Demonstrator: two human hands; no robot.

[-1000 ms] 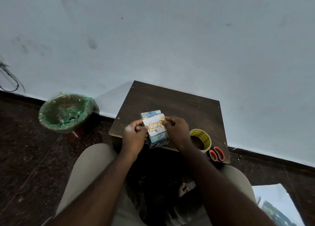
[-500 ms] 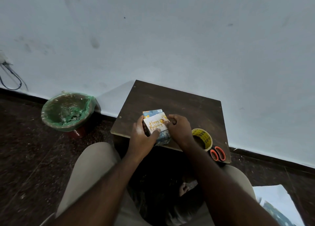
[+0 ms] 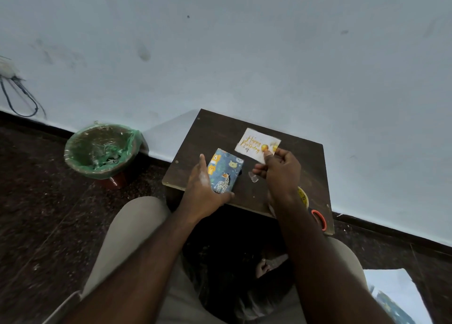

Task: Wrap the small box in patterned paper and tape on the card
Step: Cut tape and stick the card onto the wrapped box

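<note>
The small box (image 3: 224, 171), wrapped in blue paper with cartoon animals, lies on the dark wooden table (image 3: 220, 130). My left hand (image 3: 204, 189) holds it from the left and near side, thumb under its near end. My right hand (image 3: 278, 174) pinches the white "Happy Birthday" card (image 3: 255, 144) by its lower right corner and holds it up above the table, apart from the box. A small clear scrap of tape (image 3: 254, 177) lies on the table between my hands.
A yellow tape roll (image 3: 303, 196) and orange-handled scissors (image 3: 320, 218) sit at the table's near right, partly behind my right arm. A green-lined bin (image 3: 102, 150) stands on the floor to the left. Spare wrapping paper (image 3: 393, 296) lies on the floor at lower right.
The card was lying on top of the box under both hands. My right hand has lifted it off and moved it up and to the right, uncovering the box's patterned top.
</note>
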